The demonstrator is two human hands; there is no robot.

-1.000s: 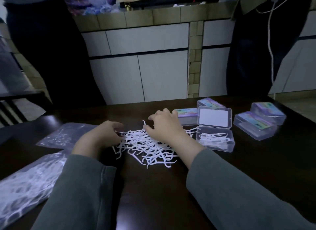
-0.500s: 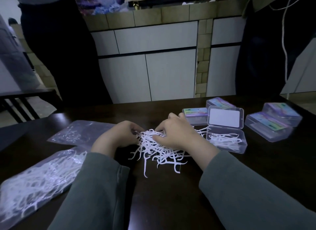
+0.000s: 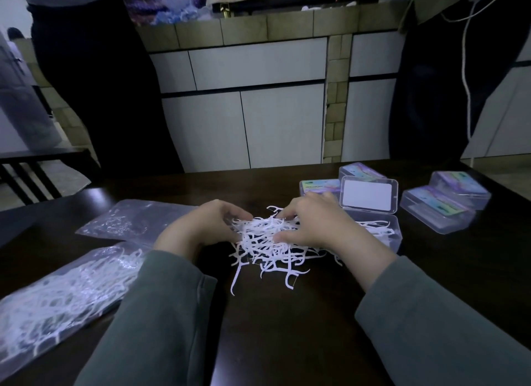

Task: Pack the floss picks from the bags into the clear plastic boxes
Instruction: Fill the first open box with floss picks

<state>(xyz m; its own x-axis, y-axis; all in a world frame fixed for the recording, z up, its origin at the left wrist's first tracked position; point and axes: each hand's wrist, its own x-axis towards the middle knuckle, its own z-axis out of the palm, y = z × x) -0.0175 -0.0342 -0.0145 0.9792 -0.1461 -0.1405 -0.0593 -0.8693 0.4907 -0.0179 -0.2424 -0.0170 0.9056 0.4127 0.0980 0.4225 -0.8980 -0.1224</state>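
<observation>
A loose pile of white floss picks (image 3: pixel 267 242) lies on the dark table (image 3: pixel 287 328). The left hand (image 3: pixel 201 227) is at the left side of the pile, with its fingers curled around the edge of the picks. The right hand (image 3: pixel 313 224) is on the right side of the pile, fingers bent down into it and thumb pressing on top. Just right of the pile sits an open clear box (image 3: pixel 373 227) with a few picks inside, its lid standing up. Closed boxes (image 3: pixel 439 210) sit farther right of the pile. Left of the pile lies a full bag (image 3: pixel 60 296), and behind it a flatter bag (image 3: pixel 135 222), maybe nearly empty.
</observation>
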